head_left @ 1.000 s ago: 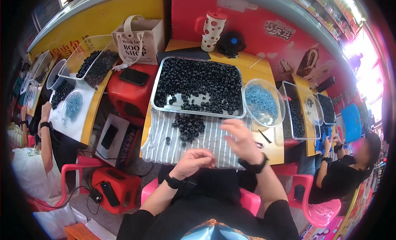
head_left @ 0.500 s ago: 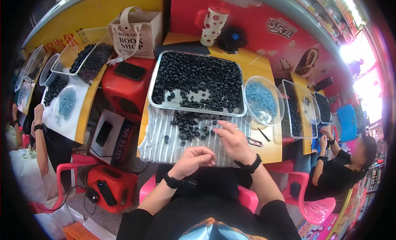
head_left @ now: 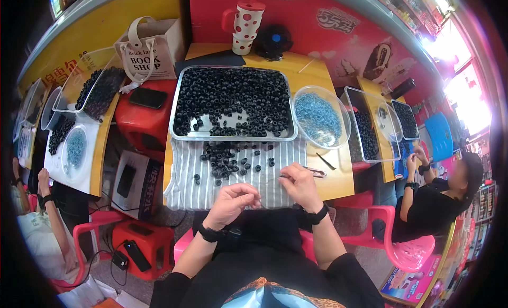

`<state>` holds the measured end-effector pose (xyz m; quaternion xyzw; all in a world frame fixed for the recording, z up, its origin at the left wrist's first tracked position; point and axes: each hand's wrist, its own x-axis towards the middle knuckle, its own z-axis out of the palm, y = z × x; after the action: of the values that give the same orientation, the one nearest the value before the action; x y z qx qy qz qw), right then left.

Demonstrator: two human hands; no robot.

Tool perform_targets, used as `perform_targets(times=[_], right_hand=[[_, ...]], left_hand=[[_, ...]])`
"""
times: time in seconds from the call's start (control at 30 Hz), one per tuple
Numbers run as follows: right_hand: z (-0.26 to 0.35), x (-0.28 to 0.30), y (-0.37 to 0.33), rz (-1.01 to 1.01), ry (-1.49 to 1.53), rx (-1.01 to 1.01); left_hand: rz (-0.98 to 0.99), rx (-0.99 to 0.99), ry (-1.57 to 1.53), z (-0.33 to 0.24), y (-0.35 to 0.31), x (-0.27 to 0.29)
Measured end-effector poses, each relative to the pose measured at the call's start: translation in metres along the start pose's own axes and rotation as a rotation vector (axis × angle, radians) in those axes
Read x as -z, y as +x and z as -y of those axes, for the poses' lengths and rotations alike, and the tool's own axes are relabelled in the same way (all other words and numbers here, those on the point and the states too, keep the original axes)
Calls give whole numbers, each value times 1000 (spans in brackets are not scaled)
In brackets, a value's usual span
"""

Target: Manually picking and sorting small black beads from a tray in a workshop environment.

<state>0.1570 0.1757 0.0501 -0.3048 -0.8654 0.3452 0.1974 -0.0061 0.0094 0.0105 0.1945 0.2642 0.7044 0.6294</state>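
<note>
My left hand [head_left: 233, 205] is over the front edge of a grey striped cloth [head_left: 182, 162], thumb and fingers pinched together. Just to its right, my right hand [head_left: 299, 184] has its fingers curled in. Whatever either hand pinches is too small to make out. Loose black beads [head_left: 225, 160] lie scattered on the cloth beyond my hands. Behind them stands a clear tray [head_left: 233, 139] holding a great many black beads. A clear round bowl [head_left: 345, 123] of small light-blue pieces sits to the tray's right. Beside my right hand lies a small pair of snips [head_left: 317, 172], partly hidden.
Dark tweezers [head_left: 325, 161] lie in front of the bowl. A spotted tumbler [head_left: 246, 27] and a small black fan [head_left: 273, 42] stand at the back. Left of the table, a phone [head_left: 148, 98] rests on a red stool [head_left: 140, 123]. Another person [head_left: 431, 197] sits at right.
My right hand has moved right and away from the left one, and its spread fingers have curled in. My left hand stays pinched. The whole view has shifted, so the table appears farther left.
</note>
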Motion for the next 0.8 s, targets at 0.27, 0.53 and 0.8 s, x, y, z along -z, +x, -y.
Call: perform_targets(times=[0.27,0.53,0.8], right_hand=[[13,-12,-13,-31,441,44],[43,-22,-5,-4,346,195],[2,-11,50,-22,-45,169]], left_hand=[[-80,19,20,5,3,-4],[-152,6,-25,6,6,-10],[-128,-46,-60,7,6,-3]])
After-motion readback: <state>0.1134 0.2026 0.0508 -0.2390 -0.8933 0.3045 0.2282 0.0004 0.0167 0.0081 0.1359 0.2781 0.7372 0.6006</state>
